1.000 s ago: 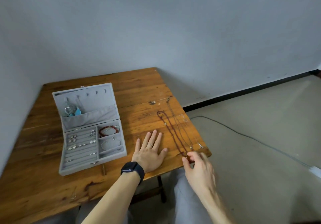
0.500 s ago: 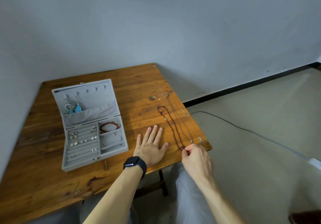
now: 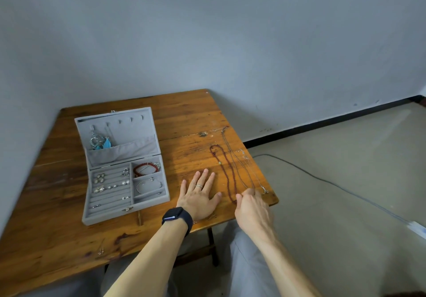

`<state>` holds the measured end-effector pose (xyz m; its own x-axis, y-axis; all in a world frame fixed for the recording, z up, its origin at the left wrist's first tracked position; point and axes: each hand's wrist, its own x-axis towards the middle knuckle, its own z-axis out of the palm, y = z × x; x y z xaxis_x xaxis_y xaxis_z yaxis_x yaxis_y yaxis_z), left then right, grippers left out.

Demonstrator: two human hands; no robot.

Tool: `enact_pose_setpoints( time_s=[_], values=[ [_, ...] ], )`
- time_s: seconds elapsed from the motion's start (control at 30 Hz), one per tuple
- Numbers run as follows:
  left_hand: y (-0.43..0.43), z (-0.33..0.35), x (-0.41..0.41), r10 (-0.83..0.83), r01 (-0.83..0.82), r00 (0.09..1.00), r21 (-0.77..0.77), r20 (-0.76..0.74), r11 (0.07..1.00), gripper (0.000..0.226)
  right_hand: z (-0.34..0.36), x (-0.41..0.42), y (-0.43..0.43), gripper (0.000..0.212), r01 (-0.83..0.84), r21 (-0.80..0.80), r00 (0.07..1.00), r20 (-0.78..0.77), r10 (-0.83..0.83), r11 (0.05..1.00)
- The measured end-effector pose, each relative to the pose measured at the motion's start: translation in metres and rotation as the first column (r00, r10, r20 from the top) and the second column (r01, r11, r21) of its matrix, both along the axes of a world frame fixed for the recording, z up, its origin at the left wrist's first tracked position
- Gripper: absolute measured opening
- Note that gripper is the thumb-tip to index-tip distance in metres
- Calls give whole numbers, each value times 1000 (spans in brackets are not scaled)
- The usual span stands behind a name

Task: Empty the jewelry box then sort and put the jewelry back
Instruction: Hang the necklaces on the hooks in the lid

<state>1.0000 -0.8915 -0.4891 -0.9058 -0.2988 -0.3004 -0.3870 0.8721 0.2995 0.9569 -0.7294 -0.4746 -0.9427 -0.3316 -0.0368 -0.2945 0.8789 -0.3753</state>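
One wooden desk (image 3: 184, 117) carries one grey jewelry box (image 3: 103, 218), set on its left half with the lid (image 3: 138, 128) tilted back. The lid shows five hooks in a row and one fabric pocket, from which one silver-and-turquoise piece (image 3: 103, 143) protrudes. The base has a slotted section on the left holding several small pale earrings or rings (image 3: 108, 187), too small to count reliably, and two compartments on the right. The far one holds one red bead bracelet (image 3: 145, 166) and the near one holds one thin silver bangle (image 3: 147, 185). On the right half of the desk, well apart from the box, one dark red bead necklace (image 3: 227, 177) lies stretched out lengthwise. At least two thin silver chains (image 3: 237, 162) lie just beside it. The left hand (image 3: 199, 198) lies palm down and flat on the desk between box and necklaces, fingers straight and spread, holding nothing. It bears one ring (image 3: 198, 186), with one black smartwatch (image 3: 177, 217) on the wrist. The right hand (image 3: 250, 206) sits at the near right corner, fingers curled with the tips drawn together over the near ends of the chains. Whether they pinch a chain cannot be told. One cable (image 3: 322, 179) runs across the floor.
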Motion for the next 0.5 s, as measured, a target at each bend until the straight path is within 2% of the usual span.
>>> enact_pose_setpoints(
  time_s=[0.13, 0.17, 0.23, 0.3, 0.37, 0.43, 0.5],
  values=[
    [-1, 32, -7, 159, -140, 976, 131, -150, 982, 53, 16, -4, 6, 18, -35, -223, 999, 7, 38, 974],
    [1, 42, -8, 207, -174, 966, 200, -156, 964, 56, 22, -7, 6, 15, -30, -276, 999, 20, 37, 961],
    [9, 63, -11, 235, -186, 968, 379, -88, 906, 69, 33, -12, 5, 13, -10, -359, 998, 60, 34, 933],
    [22, 80, -15, 202, -184, 979, 566, 33, 803, 74, 43, -15, 4, 13, 11, -390, 994, 107, 33, 921],
    [31, 87, -20, 251, -272, 958, 720, 140, 638, 65, 48, -17, 4, 14, 19, -441, 991, 125, 41, 897],
    [37, 81, -25, 361, -350, 908, 856, 211, 379, 45, 48, -19, 6, 14, 33, -522, 991, 125, 38, 852],
    [39, 75, -30, 461, -331, 852, 938, 249, 106, 27, 47, -19, 10, 13, 61, -549, 992, 127, 10, 834]
  ],
)
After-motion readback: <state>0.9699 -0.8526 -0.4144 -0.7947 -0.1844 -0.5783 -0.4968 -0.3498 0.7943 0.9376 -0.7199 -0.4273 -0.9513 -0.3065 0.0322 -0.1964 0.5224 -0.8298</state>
